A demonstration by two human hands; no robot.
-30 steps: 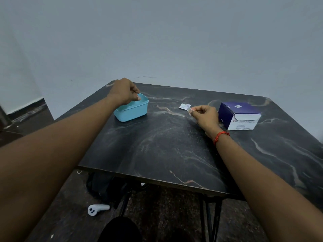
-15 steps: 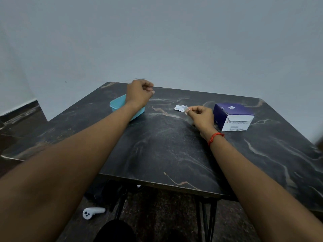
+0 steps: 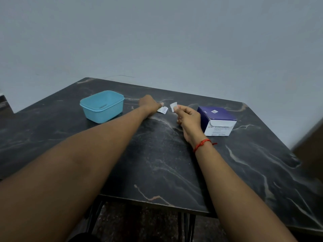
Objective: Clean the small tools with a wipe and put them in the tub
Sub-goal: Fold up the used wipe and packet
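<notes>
A light blue tub [image 3: 102, 106] stands on the dark marble table [image 3: 157, 163] at the back left, with a small thin tool [image 3: 104, 106] lying inside. My left hand [image 3: 150, 105] is just right of the tub, fingers curled, its thumb and fingertips on the edge of a torn white wipe packet [image 3: 162, 109] that lies on the table. My right hand [image 3: 187, 116] is a little further right and pinches a small white wipe [image 3: 173, 106] between thumb and forefinger, holding it upright. A red thread circles that wrist.
A purple and white cardboard box [image 3: 218, 121] sits directly right of my right hand, almost touching it. A grey wall runs behind the table. The table's front edge is near me, with black metal legs [image 3: 189, 227] below it.
My left hand left the tub and moved right to the packet. My right hand lifted the wipe slightly off the table.
</notes>
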